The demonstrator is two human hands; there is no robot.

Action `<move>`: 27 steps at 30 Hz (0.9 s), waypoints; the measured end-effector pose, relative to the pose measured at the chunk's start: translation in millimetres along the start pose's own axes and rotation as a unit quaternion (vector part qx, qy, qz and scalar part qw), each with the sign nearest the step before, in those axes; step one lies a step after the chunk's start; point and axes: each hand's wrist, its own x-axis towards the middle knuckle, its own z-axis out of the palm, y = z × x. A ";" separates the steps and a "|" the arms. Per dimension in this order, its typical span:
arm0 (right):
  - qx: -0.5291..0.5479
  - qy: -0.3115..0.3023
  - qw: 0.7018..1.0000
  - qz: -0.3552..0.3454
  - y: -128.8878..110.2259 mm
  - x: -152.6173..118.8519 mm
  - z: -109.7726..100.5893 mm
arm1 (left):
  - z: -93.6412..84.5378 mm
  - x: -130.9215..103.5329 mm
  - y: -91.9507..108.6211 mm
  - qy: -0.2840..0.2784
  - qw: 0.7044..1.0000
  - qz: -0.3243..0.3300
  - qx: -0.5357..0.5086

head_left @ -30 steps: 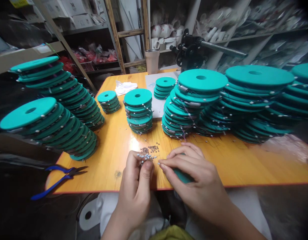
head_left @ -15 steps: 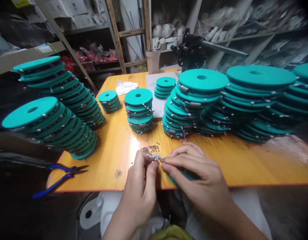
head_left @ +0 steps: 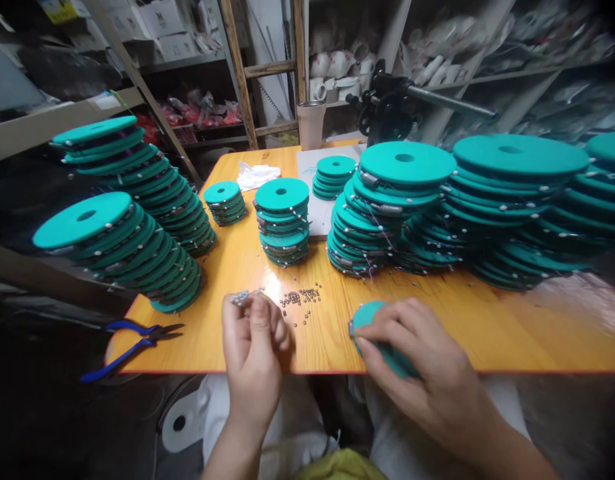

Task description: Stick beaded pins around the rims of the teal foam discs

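My left hand [head_left: 257,333] is closed above the front of the table, holding a bunch of pale blue ball-headed pins [head_left: 238,298] that stick out past the index finger. To its right, my right hand [head_left: 412,347] lies over a small teal foam spool [head_left: 370,313], thumb and fingertips pinched together at its left side. Part of that spool is covered by the hand, and whether a pin is between the fingertips cannot be made out. A grey metal-looking piece [head_left: 352,328] shows on the spool's left edge. Small dark beads [head_left: 300,297] lie scattered between the hands.
Stacks of teal spools stand at left [head_left: 82,217], centre [head_left: 282,193] and right [head_left: 407,160]. Blue-handled pliers [head_left: 142,333] lie at the table's front left corner. Behind are a crumpled white tissue [head_left: 257,175], a cup [head_left: 311,123] and a black lever machine [head_left: 387,107].
My hands have parted. The left has moved left with the pins, while the right has moved slightly right onto the small spool. More of the beads and the spool now shows.
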 end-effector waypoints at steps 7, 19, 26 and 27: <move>-0.130 -0.056 0.989 -0.039 7.3 -30.8 -19.7 | -11.3 -0.9 11.1 -0.016 0.999 0.009 0.047; -0.134 -0.037 0.967 -0.213 -30.5 144.4 -26.5 | -45.3 21.7 20.5 -0.074 0.996 0.006 0.045; -0.197 -0.236 0.931 -0.197 -6.6 236.8 -12.6 | -44.5 22.2 22.9 -0.051 0.998 -0.019 -0.041; -0.189 -0.262 0.924 -0.203 -9.8 248.3 -13.2 | -44.5 23.1 22.9 -0.050 0.997 -0.029 -0.057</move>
